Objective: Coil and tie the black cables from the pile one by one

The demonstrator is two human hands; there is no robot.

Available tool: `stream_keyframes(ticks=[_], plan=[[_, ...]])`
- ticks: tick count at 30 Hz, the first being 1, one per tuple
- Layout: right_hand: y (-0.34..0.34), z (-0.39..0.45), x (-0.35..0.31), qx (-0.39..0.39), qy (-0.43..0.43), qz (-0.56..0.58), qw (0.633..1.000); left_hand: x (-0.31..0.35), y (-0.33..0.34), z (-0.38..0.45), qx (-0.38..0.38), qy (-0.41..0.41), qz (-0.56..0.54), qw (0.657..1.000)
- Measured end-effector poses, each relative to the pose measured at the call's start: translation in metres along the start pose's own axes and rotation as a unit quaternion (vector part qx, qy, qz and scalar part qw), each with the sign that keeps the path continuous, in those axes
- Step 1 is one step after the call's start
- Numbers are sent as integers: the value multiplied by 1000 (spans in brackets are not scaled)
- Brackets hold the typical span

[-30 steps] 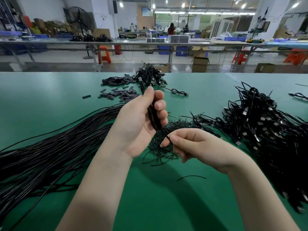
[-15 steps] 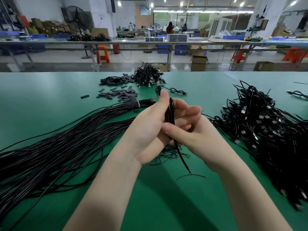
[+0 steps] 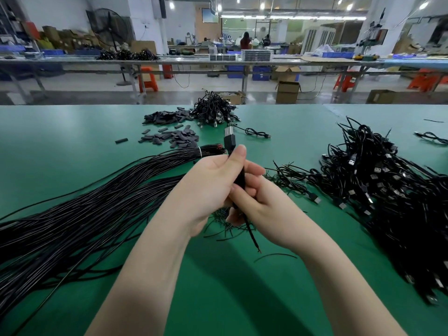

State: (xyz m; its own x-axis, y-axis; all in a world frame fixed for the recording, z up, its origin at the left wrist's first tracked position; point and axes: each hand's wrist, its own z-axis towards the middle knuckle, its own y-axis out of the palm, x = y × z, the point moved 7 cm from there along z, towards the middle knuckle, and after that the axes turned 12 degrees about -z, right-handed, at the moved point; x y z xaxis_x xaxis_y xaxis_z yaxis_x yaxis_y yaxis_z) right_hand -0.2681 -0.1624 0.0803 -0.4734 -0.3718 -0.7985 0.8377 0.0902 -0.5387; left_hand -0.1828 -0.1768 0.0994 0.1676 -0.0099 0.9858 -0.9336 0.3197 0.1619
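Note:
My left hand (image 3: 208, 187) grips a coiled black cable (image 3: 240, 178) upright above the green table (image 3: 72, 132); its USB plug (image 3: 229, 139) sticks up past my thumb. My right hand (image 3: 261, 204) is pressed against the left and pinches the coil's lower part, where a thin black tie (image 3: 251, 235) hangs down. A long bundle of loose black cables (image 3: 80, 209) fans out to the left. A heap of coiled cables (image 3: 392, 190) lies to the right. Under my hands sits a small pile of black ties (image 3: 228, 221).
A smaller heap of coiled cables (image 3: 213, 110) and scattered dark sleeve pieces (image 3: 174, 137) lie at the far side of the table. One coiled cable (image 3: 257, 133) lies alone beyond my hands. Workbenches, boxes and orange stools stand behind.
My right hand rose from the tie pile to the coil with a tie. Both hands now close together around the coil, and the tie's tail hangs below.

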Motion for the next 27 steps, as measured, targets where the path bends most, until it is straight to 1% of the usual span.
stream_keyframes(ticks=[2,4,6,8,10,12,13,14,15,16,17,18,19,20,21,22,23,24,25,27], plan=[[0,-1,0,-16,-3,-1,1000,4,-1,-1,32,23,101,994],[-1,-2,0,-24,-8,-16,1000,8,0,-2,53,53,204,976],[-1,-5,2,-30,-2,-28,999,13,1,-7,70,68,252,963],[-2,-9,4,-26,10,-33,999,14,3,-11,68,71,292,951],[-7,-14,6,-8,20,-33,999,9,8,-15,47,60,280,957],[-18,-19,8,19,28,-45,998,-1,15,-17,20,21,175,984],[-24,-21,10,29,35,-66,997,-4,20,-19,12,5,129,992],[-30,-23,13,37,49,-88,994,-5,23,-21,11,12,138,990],[-36,-25,19,47,68,-104,991,-3,26,-22,20,40,199,979],[-43,-28,26,55,96,-107,988,2,24,-24,51,88,288,952],[-47,-32,35,49,134,-81,986,11,24,-29,78,143,370,915],[-48,-38,44,20,176,-29,984,19,28,-34,84,198,436,874],[-45,-44,51,-35,209,29,977,23,35,-36,61,253,496,828],[-40,-51,55,-97,234,69,965,19,46,-36,1,290,565,773],[-36,-58,58,-158,251,81,952,11,57,-36,-70,303,621,719],[-32,-65,60,-210,261,79,939,0,65,-35,-140,303,651,682],[-28,-71,60,-252,266,69,928,-11,70,-36,-191,291,662,664],[-25,-76,60,-284,270,57,918,-21,72,-37,-219,278,665,658],[-23,-80,61,-307,276,45,910,-28,73,-41,-233,272,666,655],[-18,-89,63,-335,296,36,894,-40,73,-47,-235,270,690,629]])
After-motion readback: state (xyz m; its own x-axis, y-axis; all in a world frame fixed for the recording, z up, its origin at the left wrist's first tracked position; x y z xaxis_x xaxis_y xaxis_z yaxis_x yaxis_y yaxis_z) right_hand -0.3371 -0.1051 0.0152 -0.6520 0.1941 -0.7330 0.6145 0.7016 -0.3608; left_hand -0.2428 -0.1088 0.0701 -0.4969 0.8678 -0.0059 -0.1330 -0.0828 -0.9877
